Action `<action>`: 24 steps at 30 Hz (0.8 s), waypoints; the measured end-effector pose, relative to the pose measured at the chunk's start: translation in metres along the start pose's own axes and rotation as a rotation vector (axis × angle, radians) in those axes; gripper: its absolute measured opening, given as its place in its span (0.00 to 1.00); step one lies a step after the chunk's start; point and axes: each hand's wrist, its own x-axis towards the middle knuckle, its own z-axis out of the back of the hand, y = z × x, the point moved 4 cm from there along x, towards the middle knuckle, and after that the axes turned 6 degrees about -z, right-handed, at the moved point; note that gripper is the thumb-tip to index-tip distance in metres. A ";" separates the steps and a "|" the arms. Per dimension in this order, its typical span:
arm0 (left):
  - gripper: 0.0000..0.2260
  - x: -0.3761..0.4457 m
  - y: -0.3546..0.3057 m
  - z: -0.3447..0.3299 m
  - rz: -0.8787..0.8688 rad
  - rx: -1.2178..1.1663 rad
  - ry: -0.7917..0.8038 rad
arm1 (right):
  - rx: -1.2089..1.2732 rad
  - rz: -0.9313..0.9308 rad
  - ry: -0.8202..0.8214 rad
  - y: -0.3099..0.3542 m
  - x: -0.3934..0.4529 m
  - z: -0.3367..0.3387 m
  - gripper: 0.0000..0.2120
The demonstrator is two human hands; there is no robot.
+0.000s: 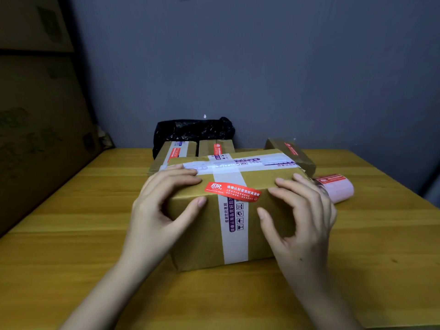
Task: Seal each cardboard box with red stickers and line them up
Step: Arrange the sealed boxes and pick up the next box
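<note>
Both hands (234, 210) grip box (228, 234) bearing Chinese-printed red sticker (232, 192).

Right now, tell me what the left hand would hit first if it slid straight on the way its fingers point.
Probably the red sticker: the left hand grips the box with fingers pointing right along its top front edge. Its fingertips stop short of it.
</note>
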 end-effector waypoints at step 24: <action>0.10 0.008 0.004 -0.006 -0.036 -0.046 -0.128 | -0.115 0.219 0.013 -0.013 0.040 -0.011 0.19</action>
